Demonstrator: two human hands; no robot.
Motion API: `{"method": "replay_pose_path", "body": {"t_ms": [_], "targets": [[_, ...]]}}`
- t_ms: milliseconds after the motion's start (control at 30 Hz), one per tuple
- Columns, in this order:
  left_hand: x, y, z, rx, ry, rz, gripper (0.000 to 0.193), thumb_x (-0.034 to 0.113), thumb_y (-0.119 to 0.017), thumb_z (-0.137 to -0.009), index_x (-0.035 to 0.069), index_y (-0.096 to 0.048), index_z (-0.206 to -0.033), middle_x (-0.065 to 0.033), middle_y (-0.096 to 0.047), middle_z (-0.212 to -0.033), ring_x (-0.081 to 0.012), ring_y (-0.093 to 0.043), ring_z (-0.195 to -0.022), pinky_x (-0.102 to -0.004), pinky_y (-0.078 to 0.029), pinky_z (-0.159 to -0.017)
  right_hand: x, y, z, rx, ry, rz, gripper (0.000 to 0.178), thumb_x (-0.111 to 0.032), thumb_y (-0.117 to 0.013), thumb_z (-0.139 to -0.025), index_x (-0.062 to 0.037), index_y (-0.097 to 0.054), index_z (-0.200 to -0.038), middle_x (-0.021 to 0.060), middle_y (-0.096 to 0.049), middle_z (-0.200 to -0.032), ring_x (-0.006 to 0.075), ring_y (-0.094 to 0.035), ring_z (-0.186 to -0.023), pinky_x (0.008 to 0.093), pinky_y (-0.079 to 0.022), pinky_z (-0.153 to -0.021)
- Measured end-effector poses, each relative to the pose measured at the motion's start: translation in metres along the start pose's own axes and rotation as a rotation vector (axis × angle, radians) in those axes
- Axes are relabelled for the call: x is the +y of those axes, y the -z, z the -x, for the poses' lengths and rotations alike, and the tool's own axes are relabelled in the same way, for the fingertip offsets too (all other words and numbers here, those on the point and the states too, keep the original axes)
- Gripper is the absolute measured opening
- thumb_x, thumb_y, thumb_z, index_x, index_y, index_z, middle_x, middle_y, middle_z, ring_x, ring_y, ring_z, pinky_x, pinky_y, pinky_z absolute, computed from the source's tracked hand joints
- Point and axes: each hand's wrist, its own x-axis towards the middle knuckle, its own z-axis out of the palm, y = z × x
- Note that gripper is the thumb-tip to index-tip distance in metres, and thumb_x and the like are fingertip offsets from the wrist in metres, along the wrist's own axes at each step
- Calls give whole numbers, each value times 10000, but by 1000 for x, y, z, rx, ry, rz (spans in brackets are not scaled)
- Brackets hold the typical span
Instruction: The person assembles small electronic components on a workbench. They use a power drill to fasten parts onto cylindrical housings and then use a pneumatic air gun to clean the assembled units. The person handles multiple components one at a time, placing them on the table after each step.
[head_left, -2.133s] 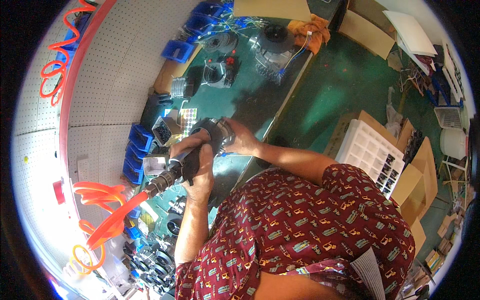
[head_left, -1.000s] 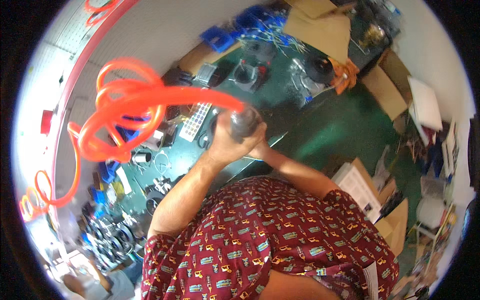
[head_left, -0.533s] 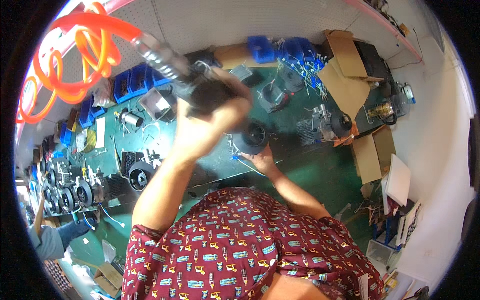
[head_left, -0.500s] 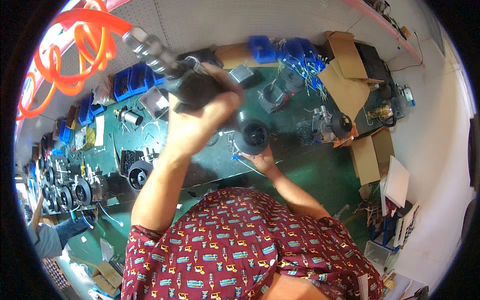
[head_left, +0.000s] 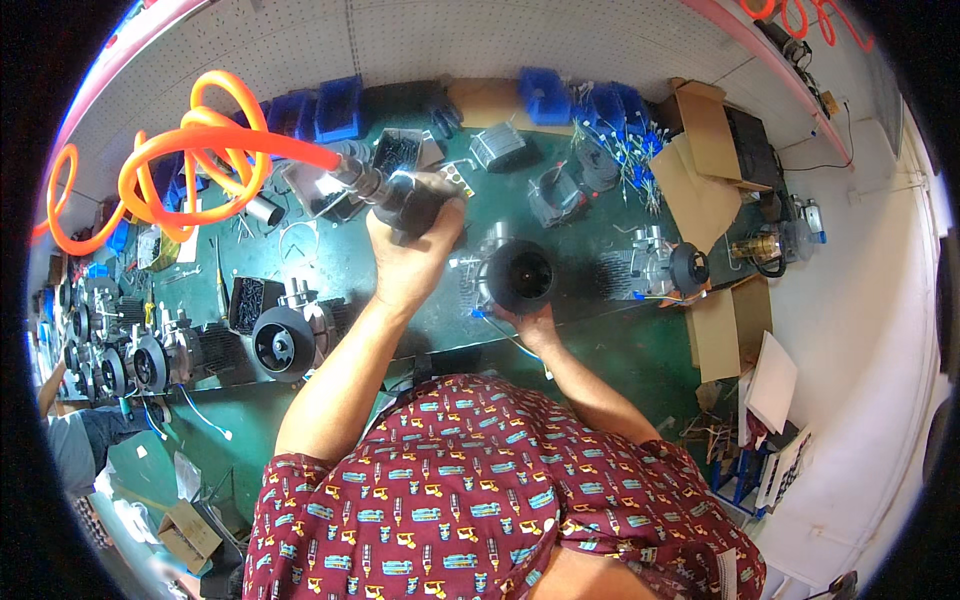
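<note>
In my left hand [head_left: 408, 262] is a dark air-powered tool [head_left: 406, 205], my fingers wrapped round its body. A metal fitting joins its end to a coiled orange air hose [head_left: 230, 140]. My right hand [head_left: 532, 328] grips the lower side of a blower unit [head_left: 518, 276], which stands at the bench edge with its round black fan facing up. A metal housing and a cable with a connector show beside that fan. The tool is held above and to the left of the blower unit, apart from it.
Similar blower units [head_left: 283, 342] stand along the bench at left, and another [head_left: 672, 268] sits to the right. A screw box [head_left: 247, 303], blue bins [head_left: 338, 108], blue-tipped wires [head_left: 632, 150] and cardboard boxes [head_left: 705, 130] lie around. Another person's sleeve [head_left: 72, 450] shows at far left.
My left hand has lowered the air tool toward the bench, and the orange hose has swung with it. My right hand keeps hold of the blower unit. The view has shifted slightly.
</note>
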Motion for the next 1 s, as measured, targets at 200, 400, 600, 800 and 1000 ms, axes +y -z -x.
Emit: {"method": "replay_pose_path", "body": {"t_ms": [200, 400, 600, 800, 1000], "targets": [[-2, 0, 1, 26, 2, 59, 171, -45, -663, -841, 55, -606, -967, -85, -686, -924, -179, -669, -877, -335, -533, -816, -23, 2, 0, 40, -78, -218, 819, -130, -881, -712, -61, -435, -1396, 108, -541, -1385, 248, -539, -1262, 373, -396, -1108], [-4, 2, 0, 59, 3, -18, 171, -55, -656, -843, 57, -605, -962, -90, -689, -932, -188, -673, -894, -342, -539, -827, -11, 0, 1, -13, -40, -323, 773, -74, -816, -779, -83, -382, -1418, 95, -492, -1431, 250, -539, -1260, 392, -507, -1032], [-1, -1, -1, -49, 21, -70, 155, -28, -680, -842, 52, -642, -969, -69, -694, -930, -161, -662, -876, -324, -535, -812, 3, -5, 2, -36, -62, -398, 807, -133, -795, -811, -91, -315, -1459, 93, -466, -1458, 262, -493, -1317, 419, -478, -1065], [13, -41, -27, -543, 54, -89, 151, 66, -702, -812, 37, -671, -957, -23, -650, -854, -115, -595, -775, -316, -518, -724, -3, 7, -3, -104, -49, 78, 911, -258, -834, -775, -66, -292, -1481, 115, -491, -1440, 261, -437, -1364, 403, -280, -1184], [5, -62, -36, -604, -1, -212, 183, 106, -742, -772, 23, -589, -827, -11, -596, -736, -96, -540, -677, -309, -493, -639, -1, 4, -4, -84, 41, 180, 909, -275, -834, -773, -48, -300, -1472, 118, -498, -1436, 262, -436, -1364, 410, -282, -1181]]}}
